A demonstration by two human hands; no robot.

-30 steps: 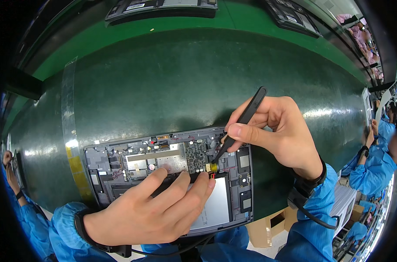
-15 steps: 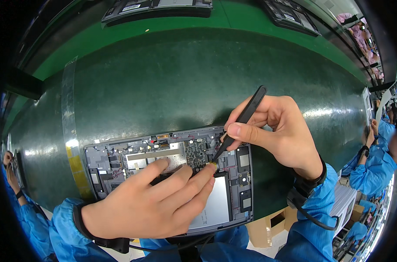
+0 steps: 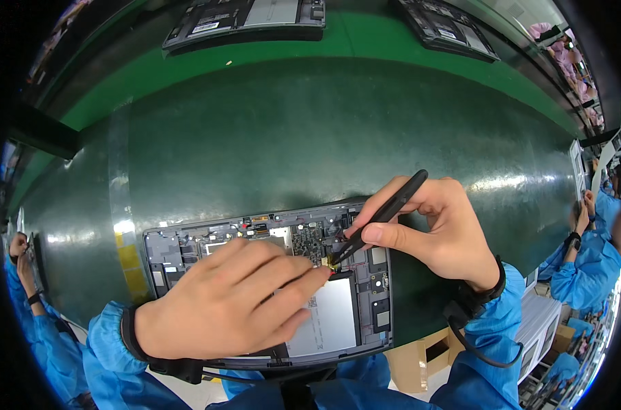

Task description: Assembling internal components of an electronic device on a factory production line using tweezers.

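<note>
A flat, dark grey electronic device (image 3: 167, 254) lies opened in front of me, its circuit board (image 3: 309, 238) and white battery (image 3: 334, 311) exposed. Black tweezers (image 3: 392, 205) are pinched in my right hand (image 3: 437, 229); their tip reaches a small yellow connector or tape piece (image 3: 329, 264) at the board's lower edge. Across the left part of the device stretches my left hand (image 3: 232, 297), fingers apart and slightly bent. One of its fingertips rests beside the yellow piece. My left thumb and the parts beneath that hand are hidden.
Similar opened devices (image 3: 256, 24) (image 3: 450, 31) rest on the green strip beyond the dark green bench (image 3: 290, 130). Clear and yellow tape (image 3: 128, 260) runs down the left. A cardboard box (image 3: 409, 355) stands below. Co-workers in blue (image 3: 587, 253) (image 3: 40, 342) work at both sides.
My right hand and the tweezers have shifted slightly downward in view. The fingers of my left hand have drawn in and bent more. The device appears slightly lower and turned a little.
</note>
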